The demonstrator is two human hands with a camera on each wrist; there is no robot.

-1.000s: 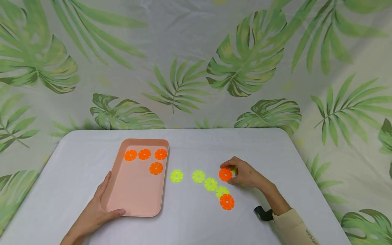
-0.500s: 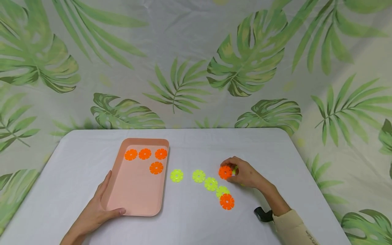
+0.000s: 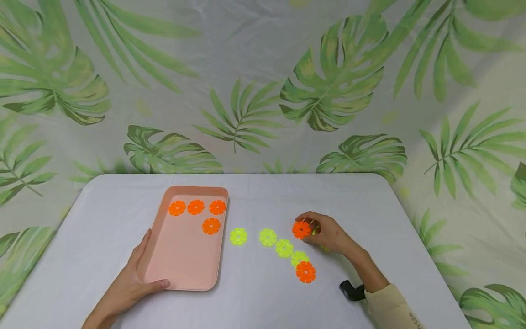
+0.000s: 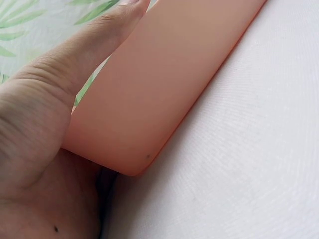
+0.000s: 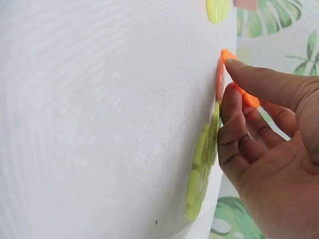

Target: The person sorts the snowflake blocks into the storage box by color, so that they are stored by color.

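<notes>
My right hand pinches an orange notched plastic disc between thumb and fingers, just above the table. In the right wrist view the held disc is tilted under the thumb. Beneath the hand lie green discs, partly hidden in the head view, and a reddish disc edge. My left hand rests against the near left corner of a pink tray, thumb along the near rim and fingers along the left side. Several orange discs lie in the tray's far part.
Several yellow-green discs lie on the white tablecloth between tray and right hand. One orange disc overlaps a green disc. A black object is by the right wrist. Leaf-printed cloth stands behind the table.
The orange disc in my right hand has shifted slightly away from me and tilted a little. My left hand and the tray stay as they were.
</notes>
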